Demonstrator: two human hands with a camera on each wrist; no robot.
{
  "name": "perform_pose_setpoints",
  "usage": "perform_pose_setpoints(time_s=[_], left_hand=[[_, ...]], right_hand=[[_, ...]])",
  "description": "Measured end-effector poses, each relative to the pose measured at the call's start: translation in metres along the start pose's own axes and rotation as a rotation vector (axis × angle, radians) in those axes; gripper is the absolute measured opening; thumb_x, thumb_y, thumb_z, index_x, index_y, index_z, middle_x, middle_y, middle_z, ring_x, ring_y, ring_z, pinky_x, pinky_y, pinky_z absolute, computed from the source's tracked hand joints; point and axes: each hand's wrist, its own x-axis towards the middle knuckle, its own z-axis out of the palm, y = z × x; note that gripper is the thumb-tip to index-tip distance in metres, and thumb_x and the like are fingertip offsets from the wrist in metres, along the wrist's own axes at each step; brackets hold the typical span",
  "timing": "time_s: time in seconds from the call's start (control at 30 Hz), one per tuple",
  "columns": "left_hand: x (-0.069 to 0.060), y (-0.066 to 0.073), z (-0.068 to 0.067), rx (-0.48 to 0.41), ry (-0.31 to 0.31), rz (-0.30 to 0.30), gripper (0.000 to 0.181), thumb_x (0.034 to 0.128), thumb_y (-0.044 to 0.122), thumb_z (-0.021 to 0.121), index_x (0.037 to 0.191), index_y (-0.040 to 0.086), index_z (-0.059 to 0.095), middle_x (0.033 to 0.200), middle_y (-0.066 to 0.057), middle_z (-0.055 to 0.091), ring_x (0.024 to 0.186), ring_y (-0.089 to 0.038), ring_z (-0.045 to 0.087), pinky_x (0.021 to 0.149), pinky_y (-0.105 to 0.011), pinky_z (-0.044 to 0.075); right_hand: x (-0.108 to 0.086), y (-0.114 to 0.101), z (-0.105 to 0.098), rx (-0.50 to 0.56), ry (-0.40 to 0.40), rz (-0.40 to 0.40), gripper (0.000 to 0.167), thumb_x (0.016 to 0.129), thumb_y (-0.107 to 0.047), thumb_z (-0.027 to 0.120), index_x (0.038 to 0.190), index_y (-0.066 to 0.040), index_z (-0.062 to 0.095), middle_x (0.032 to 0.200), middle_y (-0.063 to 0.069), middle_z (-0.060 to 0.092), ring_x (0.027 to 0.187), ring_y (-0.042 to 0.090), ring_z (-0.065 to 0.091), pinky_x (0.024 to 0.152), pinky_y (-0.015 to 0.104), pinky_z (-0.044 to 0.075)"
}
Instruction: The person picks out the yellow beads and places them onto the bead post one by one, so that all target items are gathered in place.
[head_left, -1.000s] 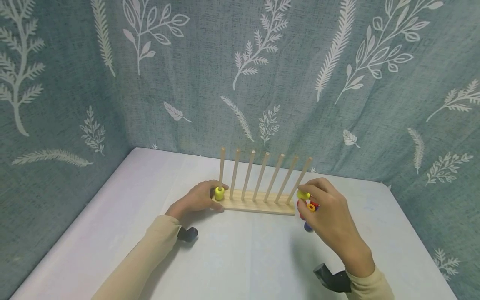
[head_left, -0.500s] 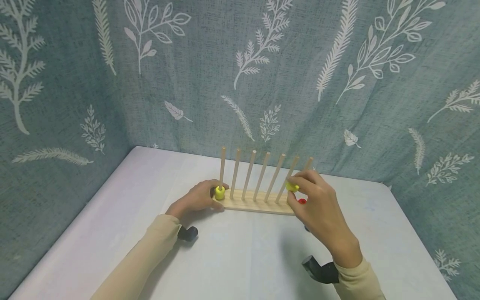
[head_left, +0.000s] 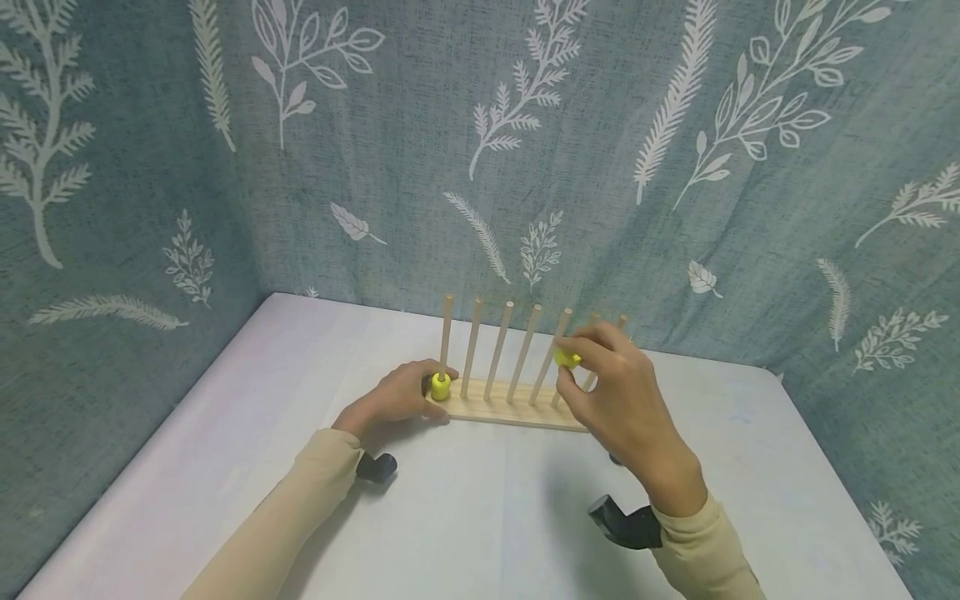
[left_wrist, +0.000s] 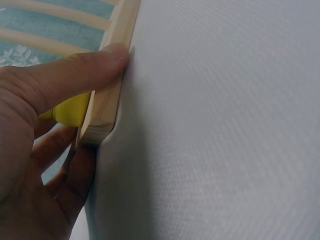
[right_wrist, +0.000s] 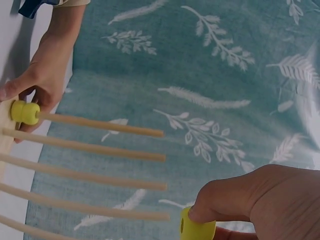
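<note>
A wooden peg rack stands on the table, its pale base (head_left: 517, 413) carrying a row of several upright pegs. My left hand (head_left: 397, 393) grips the base's left end, with the thumb (left_wrist: 95, 70) on its front edge and fingers behind. Yellow beadwork (head_left: 440, 387) sits low on the leftmost peg; in the right wrist view it looks like two stacked yellow beads (right_wrist: 26, 113). My right hand (head_left: 615, 383) pinches another yellow bead (head_left: 566, 357) between thumb and fingers, raised in front of the right-hand pegs. The bead's hole (right_wrist: 182, 226) faces the pegs in the right wrist view.
A dark bead (head_left: 615, 459) shows partly below my right hand, which hides the spot behind it. A patterned teal curtain (head_left: 405, 208) hangs along the back and left of the white table (head_left: 465, 517). Black wrist mounts (head_left: 626, 525) project from both sleeves.
My right hand has carried the yellow bead left and upward from the rack's right end. It now covers the red and other coloured beads seen earlier there. My left hand stays in place.
</note>
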Motion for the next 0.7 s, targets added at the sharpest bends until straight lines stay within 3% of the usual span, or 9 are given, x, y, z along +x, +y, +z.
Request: perform_pose_setpoints(time_s=[0.7], left_hand=[[-0.001,0.0,0.001,0.018,0.015,0.01,0.066,0.0704,0.019,0.091,0.131,0.02,0.065,0.134,-0.004,0.061,0.125,-0.029,0.052,0.106,-0.053,0.037]], right_hand=[[0.031,-0.014,0.019,0.084,-0.034,-0.04,0.022,0.079,0.007,0.072,0.099,-0.002,0.075,0.098,0.008,0.064,0.084,0.021,0.063,0.072,0.03,0.055]])
